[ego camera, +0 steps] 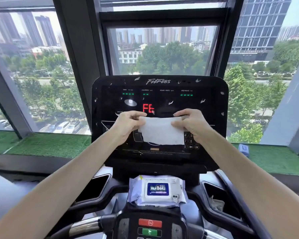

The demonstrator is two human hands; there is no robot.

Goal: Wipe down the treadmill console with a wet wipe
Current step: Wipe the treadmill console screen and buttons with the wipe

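Note:
The black treadmill console [160, 94] stands upright ahead, its display showing red letters and green dashes, with small pale flecks scattered on its surface. A white wet wipe [160, 131] hangs spread out in front of the console's lower half. My left hand [128, 124] pinches the wipe's upper left corner and my right hand [191, 122] pinches its upper right corner. The wipe hides part of the keypad and centre controls. I cannot tell whether the wipe touches the console.
A pack of wet wipes [158, 191] with a blue label lies on the ledge below the console. Cup-holder trays sit left [95, 188] and right [221, 199], the right one holding crumpled paper. Red and green buttons [150, 227] sit near the bottom. Windows surround the treadmill.

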